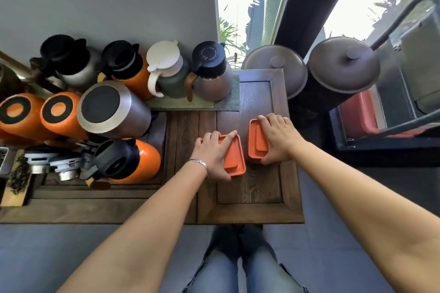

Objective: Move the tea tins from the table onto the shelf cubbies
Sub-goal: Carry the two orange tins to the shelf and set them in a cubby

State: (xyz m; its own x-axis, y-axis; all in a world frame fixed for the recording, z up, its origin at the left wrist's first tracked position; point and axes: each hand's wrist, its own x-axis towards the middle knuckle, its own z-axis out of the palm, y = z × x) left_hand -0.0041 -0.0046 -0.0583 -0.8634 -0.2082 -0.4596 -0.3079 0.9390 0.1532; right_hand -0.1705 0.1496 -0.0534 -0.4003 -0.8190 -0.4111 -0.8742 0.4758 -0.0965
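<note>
Two orange rectangular tea tins stand side by side on the dark wooden table (pixel 250 192), seen from above. My left hand (pixel 212 154) wraps over the left tea tin (pixel 234 158), fingers across its lid and thumb at its near edge. My right hand (pixel 277 138) grips the right tea tin (pixel 257 143) from its right side, fingers curled over the far edge. Both tins seem to rest on the tabletop. No shelf cubbies are in view.
Several thermos jugs, orange, steel and green, crowd the table's left and back, such as a lying orange jug (pixel 133 162) and a steel jug (pixel 212 74). Two large dark lidded jars (pixel 342 64) stand at the right. A window sits behind.
</note>
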